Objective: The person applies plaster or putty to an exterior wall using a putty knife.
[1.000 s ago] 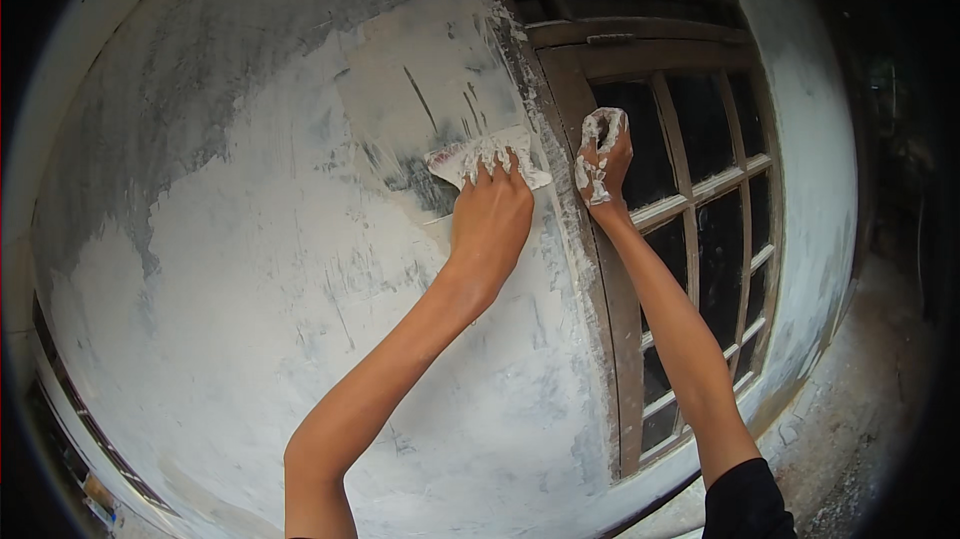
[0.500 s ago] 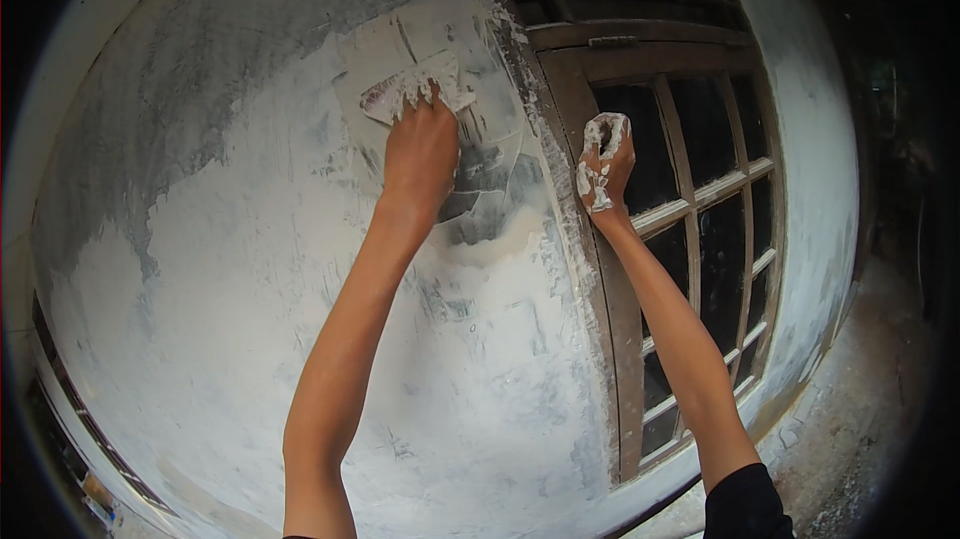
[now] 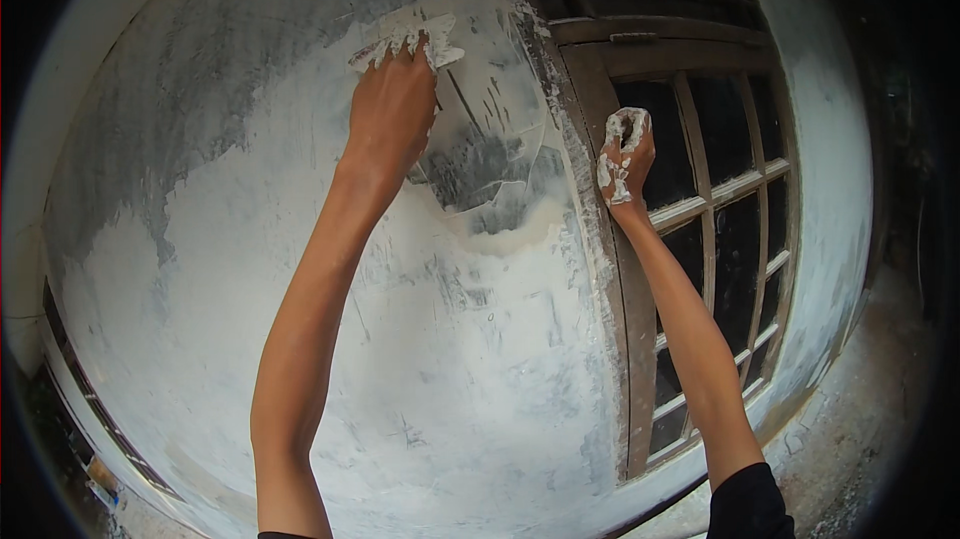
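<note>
My left hand (image 3: 392,117) is closed on a wide putty knife (image 3: 446,39), its blade smeared with white filler and lying against the upper part of the wall (image 3: 230,279). Below and right of it, a dark grey patch (image 3: 490,184) shows scrape marks and ridges of wet filler. My right hand (image 3: 630,171), caked with white filler over the thumb side, is curled into a fist in front of the wooden door frame. What it holds, if anything, cannot be made out.
Right of the wall stands a brown wooden door (image 3: 690,204) with dark glass panes. A rough, filler-splashed edge (image 3: 590,209) runs down between wall and door. Another pale wall (image 3: 825,169) lies beyond, with dusty ground (image 3: 830,459) at the lower right.
My left hand has swept the putty knife up and to the left across the wall. My right hand stays beside the door, still in a fist; the view has shifted slightly.
</note>
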{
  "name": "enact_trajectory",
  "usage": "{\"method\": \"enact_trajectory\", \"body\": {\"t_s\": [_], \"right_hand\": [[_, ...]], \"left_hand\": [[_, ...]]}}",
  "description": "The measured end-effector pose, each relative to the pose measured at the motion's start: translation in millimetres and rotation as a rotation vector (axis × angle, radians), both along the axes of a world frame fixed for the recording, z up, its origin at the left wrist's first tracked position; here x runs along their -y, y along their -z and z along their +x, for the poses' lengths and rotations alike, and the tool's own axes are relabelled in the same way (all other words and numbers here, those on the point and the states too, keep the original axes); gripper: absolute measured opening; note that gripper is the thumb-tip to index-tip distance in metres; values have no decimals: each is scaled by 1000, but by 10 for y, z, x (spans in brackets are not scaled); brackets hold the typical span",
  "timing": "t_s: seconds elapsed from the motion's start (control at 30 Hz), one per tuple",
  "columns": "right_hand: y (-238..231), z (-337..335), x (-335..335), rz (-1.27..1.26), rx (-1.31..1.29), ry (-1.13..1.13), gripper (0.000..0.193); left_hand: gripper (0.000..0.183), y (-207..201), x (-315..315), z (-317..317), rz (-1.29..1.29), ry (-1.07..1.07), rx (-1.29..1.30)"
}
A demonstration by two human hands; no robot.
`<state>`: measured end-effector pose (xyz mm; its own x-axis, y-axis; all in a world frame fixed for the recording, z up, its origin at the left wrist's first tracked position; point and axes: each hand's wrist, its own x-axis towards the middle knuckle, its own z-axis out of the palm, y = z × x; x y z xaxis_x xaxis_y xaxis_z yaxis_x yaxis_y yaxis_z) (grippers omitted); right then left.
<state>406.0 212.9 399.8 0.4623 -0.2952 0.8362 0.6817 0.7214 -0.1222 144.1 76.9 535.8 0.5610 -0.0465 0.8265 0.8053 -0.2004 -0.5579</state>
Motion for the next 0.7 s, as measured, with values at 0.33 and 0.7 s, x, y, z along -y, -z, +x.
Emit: {"method": "enact_trajectory", "body": {"t_s": [0.33, 0.7], "right_hand": [[43, 2, 43, -37, -6, -22, 34], [42, -50, 66, -51, -44, -47, 36]], "left_hand": [[51, 1345, -347, 182, -190, -89, -148], [58, -254, -68, 186, -31, 11, -44]]}}
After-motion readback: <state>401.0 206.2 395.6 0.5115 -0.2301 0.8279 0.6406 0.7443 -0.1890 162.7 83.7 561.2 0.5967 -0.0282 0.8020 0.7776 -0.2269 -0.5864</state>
